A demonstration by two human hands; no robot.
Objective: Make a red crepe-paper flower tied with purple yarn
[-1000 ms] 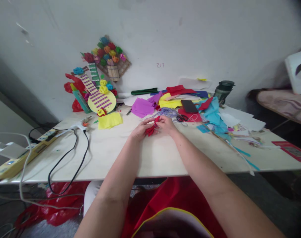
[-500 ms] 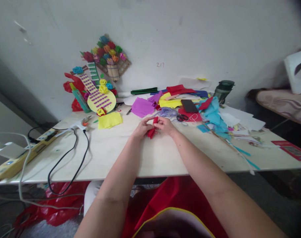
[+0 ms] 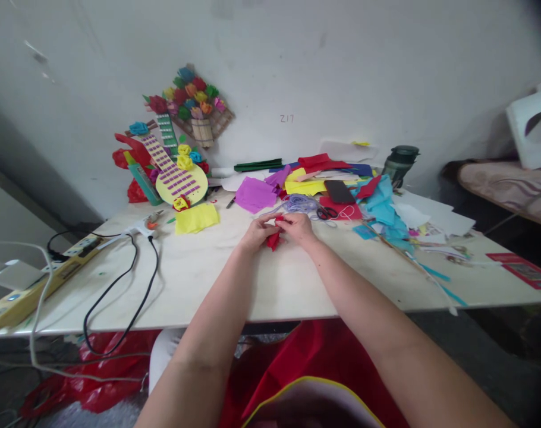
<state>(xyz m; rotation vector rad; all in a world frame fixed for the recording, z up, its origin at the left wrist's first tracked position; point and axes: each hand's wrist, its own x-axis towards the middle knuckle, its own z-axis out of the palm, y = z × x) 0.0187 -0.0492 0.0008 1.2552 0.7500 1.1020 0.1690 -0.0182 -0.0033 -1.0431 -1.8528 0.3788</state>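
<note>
A small piece of red crepe paper is held between my two hands above the middle of the table. My left hand pinches it from the left side. My right hand grips its upper part, fingertips close to those of the left. The paper looks folded or gathered, and the fingers hide much of it. Just beyond my hands lie a bundle of pale purple string and black-handled scissors, the scissors resting on a flat red sheet.
Left: yellow paper, a hot glue gun with a black cord, a power strip. Behind: a paper-flower guitar decoration, a glue bottle, purple paper. Right: a phone, blue crepe paper, a dark bottle.
The fingers have shifted slightly on the red crepe paper, drawing closer together and covering more of its top. Both hands still hold it at nearly the same spot.
</note>
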